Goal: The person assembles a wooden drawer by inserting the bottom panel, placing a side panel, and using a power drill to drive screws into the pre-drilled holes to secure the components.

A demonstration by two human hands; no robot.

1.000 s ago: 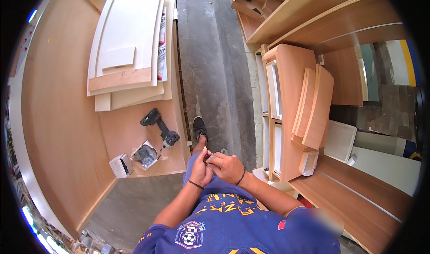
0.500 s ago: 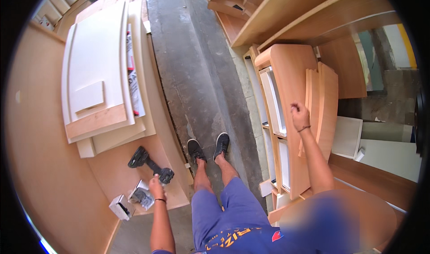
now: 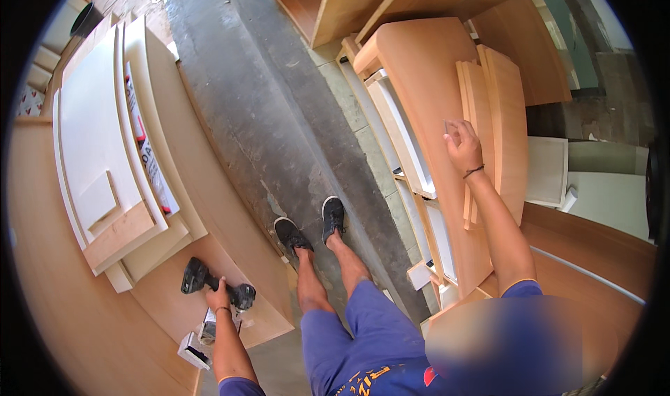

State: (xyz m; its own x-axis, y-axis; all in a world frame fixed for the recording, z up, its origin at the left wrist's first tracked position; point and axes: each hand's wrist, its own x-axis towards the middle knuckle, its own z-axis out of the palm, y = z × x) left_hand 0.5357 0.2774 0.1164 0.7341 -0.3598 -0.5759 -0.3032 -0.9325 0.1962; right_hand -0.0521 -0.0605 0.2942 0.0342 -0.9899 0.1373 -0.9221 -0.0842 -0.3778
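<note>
My left hand (image 3: 218, 296) is wrapped round the handle of a black cordless drill (image 3: 242, 297), which lies on the light wood panel at my left. Close by that wrist sit a clear plastic bag (image 3: 208, 328) with dark contents, partly hidden by my arm, and a small white box (image 3: 195, 350). Over the wooden cabinet (image 3: 419, 68) on the other side, my right hand (image 3: 463, 148) is raised with its fingers curled together. Something thin and small seems to stick out at the fingertips, too tiny to name.
White panels (image 3: 98, 144) are stacked on the left bench. Two narrow wooden boards (image 3: 506, 130) rest on the right cabinet, beside white drawer fronts (image 3: 405, 134). A grey concrete floor strip (image 3: 272, 116) runs between the furniture, under my black shoes (image 3: 333, 218).
My left hand has moved from beside the plastic bag onto the drill's handle. My right hand has turned slightly, fingers still curled. The whole view has swung round.
</note>
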